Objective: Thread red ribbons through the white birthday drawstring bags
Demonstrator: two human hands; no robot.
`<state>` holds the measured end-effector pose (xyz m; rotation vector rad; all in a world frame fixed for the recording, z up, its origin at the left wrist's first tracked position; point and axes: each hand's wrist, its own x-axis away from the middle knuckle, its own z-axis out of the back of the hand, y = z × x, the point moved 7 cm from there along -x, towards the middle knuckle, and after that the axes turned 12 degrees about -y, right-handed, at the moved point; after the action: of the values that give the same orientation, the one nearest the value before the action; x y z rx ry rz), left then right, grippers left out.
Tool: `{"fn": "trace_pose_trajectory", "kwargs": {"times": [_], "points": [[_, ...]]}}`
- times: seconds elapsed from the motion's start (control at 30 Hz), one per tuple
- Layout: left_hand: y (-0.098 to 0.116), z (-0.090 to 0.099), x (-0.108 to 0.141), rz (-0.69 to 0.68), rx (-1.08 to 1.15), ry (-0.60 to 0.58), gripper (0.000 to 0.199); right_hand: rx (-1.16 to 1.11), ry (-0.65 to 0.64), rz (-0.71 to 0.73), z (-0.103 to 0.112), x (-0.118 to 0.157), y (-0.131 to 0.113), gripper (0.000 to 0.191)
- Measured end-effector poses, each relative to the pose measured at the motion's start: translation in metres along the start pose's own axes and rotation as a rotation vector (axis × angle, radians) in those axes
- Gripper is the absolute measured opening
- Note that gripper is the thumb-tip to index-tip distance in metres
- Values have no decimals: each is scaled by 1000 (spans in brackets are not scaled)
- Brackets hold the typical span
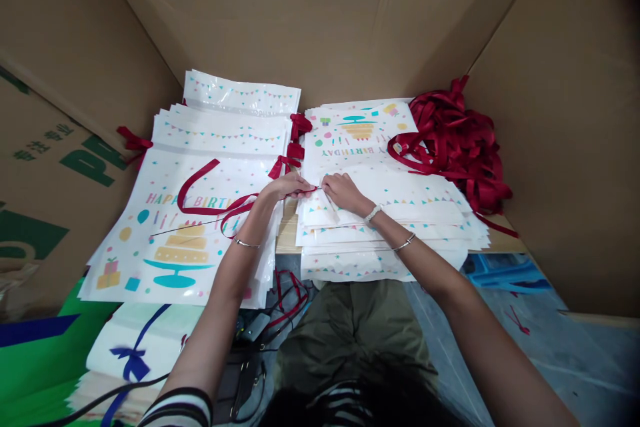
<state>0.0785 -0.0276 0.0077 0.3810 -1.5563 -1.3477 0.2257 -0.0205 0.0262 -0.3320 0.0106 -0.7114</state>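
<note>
My left hand [293,185] is closed in a pinch on a red ribbon [200,210], just off the left edge of the right-hand stack. The ribbon's loose length curls across the left stack of white printed birthday sheets [120,273]. Beside that curl lies a long thin dark wire or rod [185,228]. Almost touching the left fingertips, my right hand [345,191] has its fingers closed at the edge of a printed white sheet [400,180] on the right stack. A small fold shows below these fingers, and the exact grip is partly hidden.
A heap of red ribbons [465,147] lies at the right. Red bows [287,163] hang from the left stack's sides. Cardboard walls [320,27] surround the table. Below left are white covers with a blue bow [133,360]. A blue plastic item [505,272] sits low right.
</note>
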Motion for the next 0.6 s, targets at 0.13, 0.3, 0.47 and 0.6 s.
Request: {"fn": "trace_pose_trajectory", "kwargs": {"times": [0.13,0.3,0.47,0.6], "points": [[7,-1,0,0,-56,26,33,-15,5,13,4,2,-3,27],[17,-4,3,7,-98,-9,33,-140,20,130,16,15,-5,29],[20,-6,-3,31,-102,-32,29,-40,21,190,16,32,-9,37],[21,-11,-11,56,-128,-43,29,30,24,153,10,38,-8,39]]}}
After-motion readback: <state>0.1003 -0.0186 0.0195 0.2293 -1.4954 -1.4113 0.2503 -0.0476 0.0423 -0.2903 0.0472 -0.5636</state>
